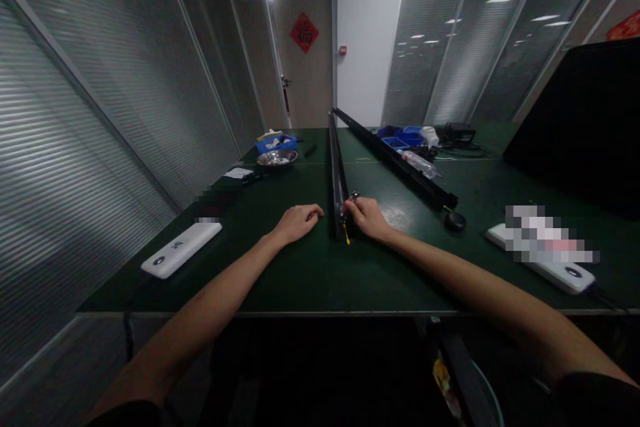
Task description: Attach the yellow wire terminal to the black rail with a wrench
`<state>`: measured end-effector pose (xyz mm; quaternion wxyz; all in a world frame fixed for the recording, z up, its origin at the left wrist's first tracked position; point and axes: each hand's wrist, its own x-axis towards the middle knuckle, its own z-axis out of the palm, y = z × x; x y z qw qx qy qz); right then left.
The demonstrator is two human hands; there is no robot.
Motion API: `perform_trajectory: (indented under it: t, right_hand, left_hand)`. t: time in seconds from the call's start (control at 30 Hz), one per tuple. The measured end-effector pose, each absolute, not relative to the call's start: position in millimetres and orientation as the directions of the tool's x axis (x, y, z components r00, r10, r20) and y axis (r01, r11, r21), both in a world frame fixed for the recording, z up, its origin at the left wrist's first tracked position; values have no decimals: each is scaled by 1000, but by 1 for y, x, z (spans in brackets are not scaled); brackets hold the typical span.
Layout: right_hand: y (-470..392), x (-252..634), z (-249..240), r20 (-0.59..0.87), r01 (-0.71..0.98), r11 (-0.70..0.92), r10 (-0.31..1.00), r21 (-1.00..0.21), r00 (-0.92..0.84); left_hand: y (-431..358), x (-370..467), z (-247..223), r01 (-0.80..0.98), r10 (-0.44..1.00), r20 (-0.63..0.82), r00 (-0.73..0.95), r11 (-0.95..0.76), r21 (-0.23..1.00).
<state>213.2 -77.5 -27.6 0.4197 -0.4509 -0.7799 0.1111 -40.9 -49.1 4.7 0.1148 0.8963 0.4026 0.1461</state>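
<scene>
A long black channel-like bar (337, 167) lies lengthwise on the green table, its near end between my hands. My right hand (369, 219) is closed at the bar's right side, gripping a small metal tool (355, 195) whose shiny end pokes out above the fingers; the rest of it is hidden. A thin yellow strip (348, 235) sticks out of the bar's near end, just below the fingertips. Left of the bar, my left hand (299, 222) rests on the table, fingers loosely bent and thumb apart, with nothing visible in it.
A second black bar (400, 163) lies slanting to the right, a round black object (455, 220) by its end. Blue bins (407, 135) and a plastic bottle (419, 163) stand behind it. At left are a metal bowl (277, 159) and a white power bank (183, 250). A dark monitor (580, 127) stands right.
</scene>
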Motion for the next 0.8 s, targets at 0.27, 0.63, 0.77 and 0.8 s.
perform_trajectory:
  t: [0.27,0.63,0.77,0.8]
  right_hand:
    - [-77,214,-26,552,604,596,783,-530,-287]
    - [-80,212,-27,572,624,580,782,-523,-247]
    - [-81,211,-29,581,646,538,795,-542,-175]
    - [-81,211,-30,580,649,529,798,-546,-162]
  left_hand:
    - [-50,-39,8,692,754,162,637,-651,311]
    - [-48,-40,6,688,752,162,639,-652,319]
    - [-49,-40,7,689,752,156,640,-652,318]
    - [-49,-40,8,688,752,154,641,-652,319]
